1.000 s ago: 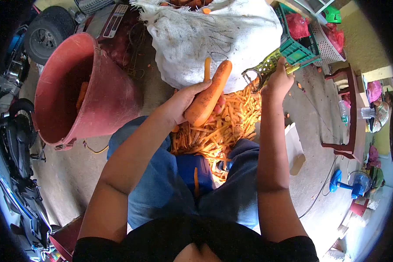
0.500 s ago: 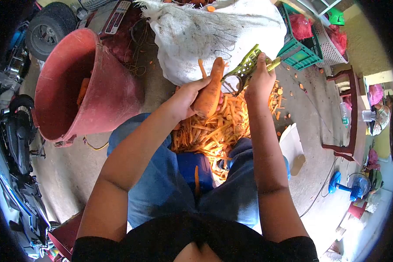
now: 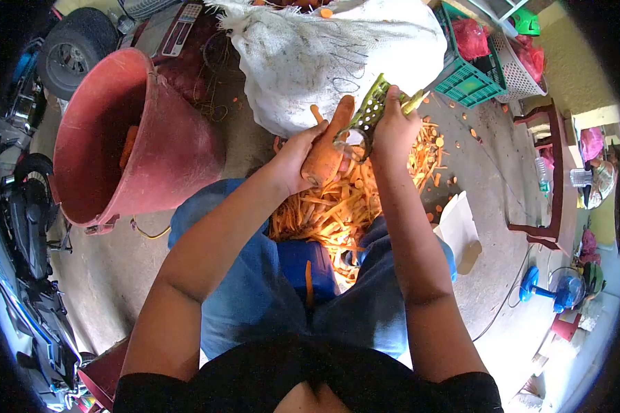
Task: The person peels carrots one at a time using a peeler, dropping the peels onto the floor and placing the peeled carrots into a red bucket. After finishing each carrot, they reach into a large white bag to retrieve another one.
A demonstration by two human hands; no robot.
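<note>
My left hand point(image 3: 297, 157) is wrapped round a large orange carrot point(image 3: 327, 148), its thick end toward me. In my right hand point(image 3: 395, 132) is a green peeler point(image 3: 373, 104) with a perforated body, its looped head touching or very near the carrot's right side. A thin yellow-green piece point(image 3: 415, 102) sticks out to the right of that hand; whether it belongs to the tool I cannot tell. Below both hands, a heap of orange peelings point(image 3: 324, 210) lies between my knees.
A red tub point(image 3: 176, 148) with a carrot inside stands at the left. Ahead is a white sack point(image 3: 303, 62). To the right are a green crate point(image 3: 472, 86), a wooden frame point(image 3: 556, 175), an opened carton point(image 3: 459, 230) and a blue fan point(image 3: 565, 296).
My right hand and the peeler have moved left, toward the carrot. My left hand still holds the carrot in nearly the same place. The view has shifted slightly.
</note>
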